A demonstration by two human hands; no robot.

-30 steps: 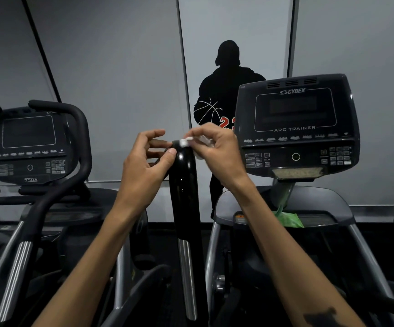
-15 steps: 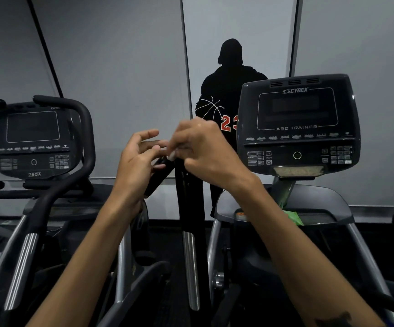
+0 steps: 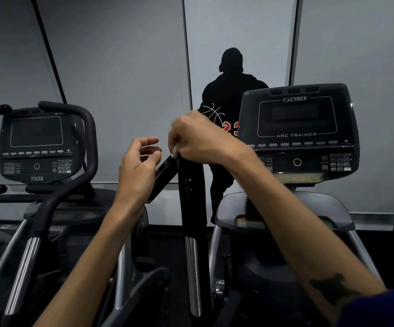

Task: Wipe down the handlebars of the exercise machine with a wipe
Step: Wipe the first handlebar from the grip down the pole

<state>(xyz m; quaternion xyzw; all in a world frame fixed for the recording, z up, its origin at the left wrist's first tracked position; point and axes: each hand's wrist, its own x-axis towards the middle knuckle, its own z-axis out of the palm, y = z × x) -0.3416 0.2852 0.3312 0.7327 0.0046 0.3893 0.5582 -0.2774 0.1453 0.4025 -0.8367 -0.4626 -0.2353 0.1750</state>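
Observation:
A glossy black upright handlebar (image 3: 191,192) of the arc trainer stands in the middle of the view, with a chrome section lower down. My right hand (image 3: 196,138) sits curled over its top end, pressing a white wipe (image 3: 174,154) against it; only a small corner of the wipe shows under the fingers. My left hand (image 3: 139,166) hovers just left of the bar with loosely curled fingers, holding nothing and apart from the bar top. A short black side branch (image 3: 165,175) of the handlebar runs behind the left hand.
The arc trainer console (image 3: 297,133) stands at right behind my right forearm. A second machine with a console (image 3: 36,147) and a curved black handlebar (image 3: 87,147) stands at left. Grey wall panels with a dark figure decal (image 3: 231,95) lie behind.
My right hand has slid over the top of the handlebar and now covers it with the wipe. My left hand has let go of the bar and drawn slightly left.

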